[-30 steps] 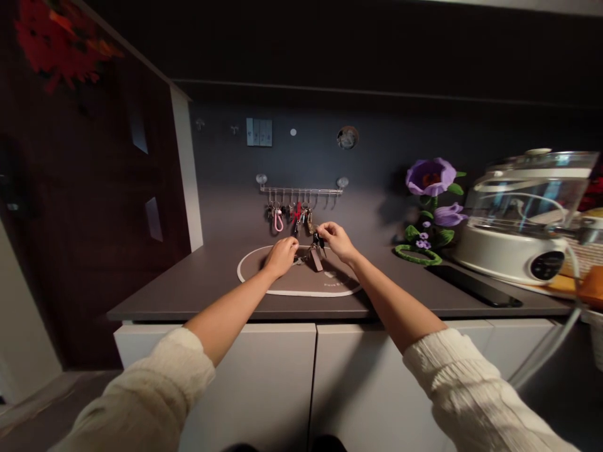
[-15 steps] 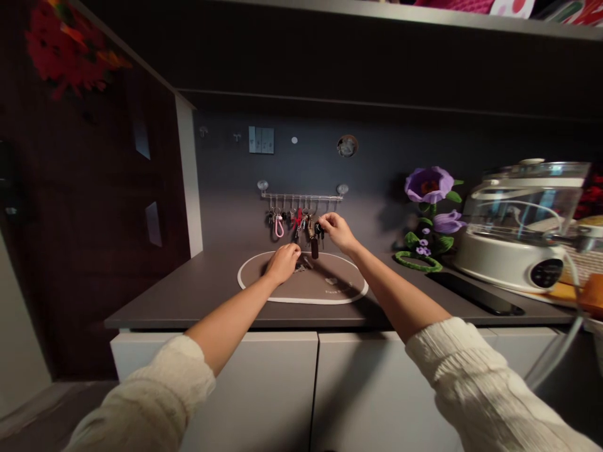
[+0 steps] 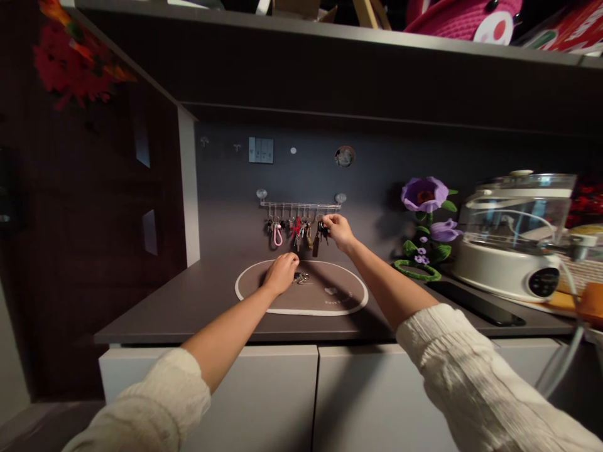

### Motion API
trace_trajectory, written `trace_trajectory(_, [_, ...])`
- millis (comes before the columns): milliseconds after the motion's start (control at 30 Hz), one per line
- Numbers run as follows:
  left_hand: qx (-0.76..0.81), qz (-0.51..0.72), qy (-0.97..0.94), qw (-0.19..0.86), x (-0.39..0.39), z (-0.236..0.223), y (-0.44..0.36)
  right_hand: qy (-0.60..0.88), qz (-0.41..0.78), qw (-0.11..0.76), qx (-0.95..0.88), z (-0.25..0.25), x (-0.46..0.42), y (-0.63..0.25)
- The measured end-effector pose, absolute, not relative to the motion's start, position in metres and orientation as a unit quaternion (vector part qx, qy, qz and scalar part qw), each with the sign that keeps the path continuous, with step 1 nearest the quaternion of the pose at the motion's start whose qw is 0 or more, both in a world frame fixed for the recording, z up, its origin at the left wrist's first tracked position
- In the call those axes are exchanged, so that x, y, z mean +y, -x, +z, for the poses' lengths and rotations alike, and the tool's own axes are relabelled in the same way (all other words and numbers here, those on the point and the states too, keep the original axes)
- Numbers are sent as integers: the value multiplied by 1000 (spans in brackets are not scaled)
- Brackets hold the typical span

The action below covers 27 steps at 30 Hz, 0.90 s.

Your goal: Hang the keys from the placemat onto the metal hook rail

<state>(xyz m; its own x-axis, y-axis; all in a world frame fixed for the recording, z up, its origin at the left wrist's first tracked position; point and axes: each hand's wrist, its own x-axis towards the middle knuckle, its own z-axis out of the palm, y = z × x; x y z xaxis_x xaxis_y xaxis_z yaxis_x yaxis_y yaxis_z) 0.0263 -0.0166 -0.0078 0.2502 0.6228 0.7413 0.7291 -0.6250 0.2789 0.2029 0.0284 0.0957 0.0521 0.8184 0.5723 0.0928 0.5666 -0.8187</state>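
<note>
On dark counter (image 3: 188, 301), oval mat (image 3: 339, 306), wall key rack (image 3: 299, 205)

Both arms wear long cream-white knitted sleeves with a ribbed, cable-like texture. The left sleeve (image 3: 141, 417), at 7 o'clock in the frame, is pushed up to the elbow. The right sleeve (image 3: 475, 376), at 5 o'clock, likewise ends in bunched folds near the elbow. Forearms and hands are bare; no rings, watch or gloves are visible.
</note>
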Motion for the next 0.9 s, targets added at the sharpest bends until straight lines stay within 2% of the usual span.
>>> trace_trajectory(367, [-436, -437, 785, 60, -16, -8, -27, 393, 348, 660, -538, 100, 57, -205])
trace_trajectory(900, [-452, -446, 771, 41, -16, -8, -27, 401, 350, 687, -495, 99, 91, -189])
